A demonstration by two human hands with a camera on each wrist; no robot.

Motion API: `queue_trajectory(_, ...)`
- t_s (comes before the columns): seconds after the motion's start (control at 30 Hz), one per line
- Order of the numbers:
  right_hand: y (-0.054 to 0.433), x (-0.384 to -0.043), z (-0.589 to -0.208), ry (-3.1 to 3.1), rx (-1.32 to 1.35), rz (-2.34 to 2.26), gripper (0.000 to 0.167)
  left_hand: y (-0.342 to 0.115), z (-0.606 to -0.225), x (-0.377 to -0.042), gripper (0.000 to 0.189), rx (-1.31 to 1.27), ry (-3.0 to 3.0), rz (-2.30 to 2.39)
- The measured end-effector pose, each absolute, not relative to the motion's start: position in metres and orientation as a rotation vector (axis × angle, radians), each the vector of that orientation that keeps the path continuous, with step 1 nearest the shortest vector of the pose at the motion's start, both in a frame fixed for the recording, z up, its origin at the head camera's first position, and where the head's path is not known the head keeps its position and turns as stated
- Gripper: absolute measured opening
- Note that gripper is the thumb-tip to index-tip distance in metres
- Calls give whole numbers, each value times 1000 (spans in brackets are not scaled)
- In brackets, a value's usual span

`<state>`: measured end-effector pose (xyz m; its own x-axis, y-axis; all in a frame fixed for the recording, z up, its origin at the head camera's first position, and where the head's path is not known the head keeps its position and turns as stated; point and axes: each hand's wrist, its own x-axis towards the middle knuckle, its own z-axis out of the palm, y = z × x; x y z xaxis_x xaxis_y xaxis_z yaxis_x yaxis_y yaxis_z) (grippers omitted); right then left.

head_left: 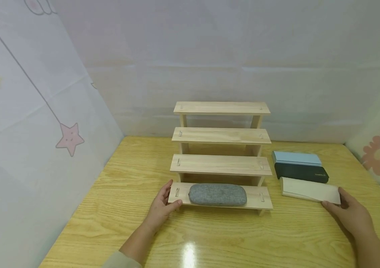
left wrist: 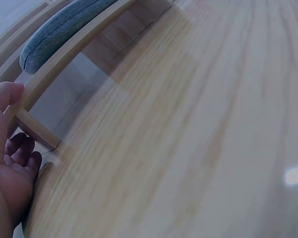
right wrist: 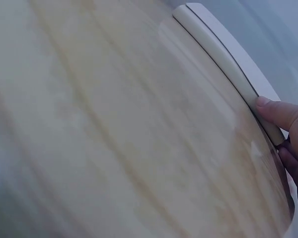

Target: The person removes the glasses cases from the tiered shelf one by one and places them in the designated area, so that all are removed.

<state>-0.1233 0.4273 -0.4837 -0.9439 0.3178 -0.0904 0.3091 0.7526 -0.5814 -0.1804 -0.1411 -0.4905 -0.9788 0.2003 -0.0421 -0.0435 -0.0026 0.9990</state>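
Leftward from the gripping right hand (head_left: 353,215) extends the cream case (head_left: 309,189).

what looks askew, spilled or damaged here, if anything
Nothing looks spilled or damaged. The cream case, gripped by the right hand, slants slightly, while the grey case sits straight along the bottom shelf.

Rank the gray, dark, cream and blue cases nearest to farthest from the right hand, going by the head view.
1. Cream case: in the right hand's grip.
2. Dark case: just behind it.
3. Blue case: behind the dark one.
4. Gray case: left, on the lowest shelf.
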Motion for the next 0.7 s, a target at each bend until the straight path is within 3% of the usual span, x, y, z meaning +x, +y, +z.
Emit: queue_trajectory(0.7,416,-131,-479,-2918,-637,901,92,-142,-491,-181,85,168,2106,2092)
